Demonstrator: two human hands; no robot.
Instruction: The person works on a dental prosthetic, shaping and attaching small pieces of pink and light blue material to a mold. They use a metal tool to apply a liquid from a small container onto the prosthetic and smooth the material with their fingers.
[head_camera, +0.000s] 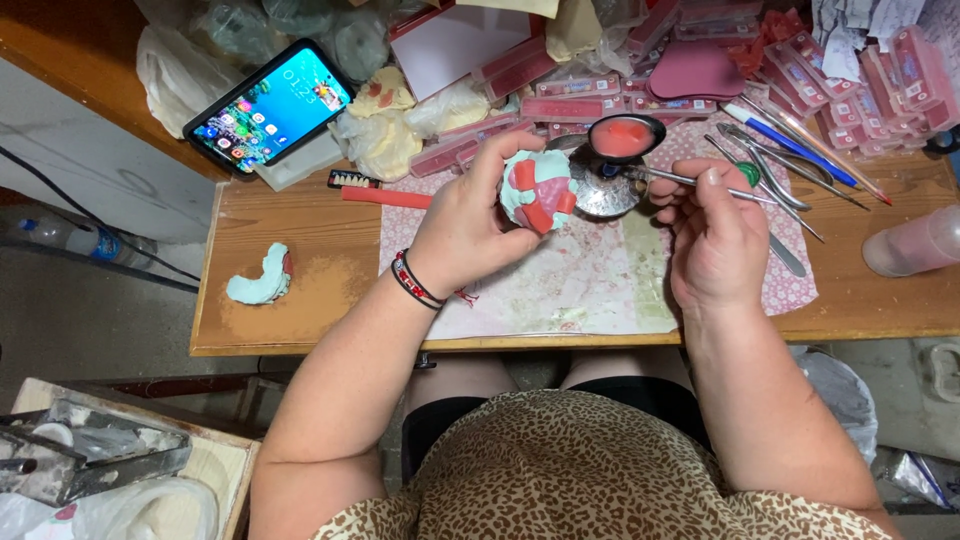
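Cast (538, 190) gripped in left hand (465, 225); right hand (712, 235) beside, holding instrument (690, 182).

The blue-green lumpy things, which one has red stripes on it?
The plaster model held in the left hand has red wax strips across it. The other blue-green piece lies alone near the table's left edge, curved, showing only a little red at one end.

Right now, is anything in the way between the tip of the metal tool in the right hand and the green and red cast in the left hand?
Nothing visible. The right hand holds the thin metal tool, its tip close beside the cast gripped in the left hand. The small dish of red wax sits just behind that gap, not in it.
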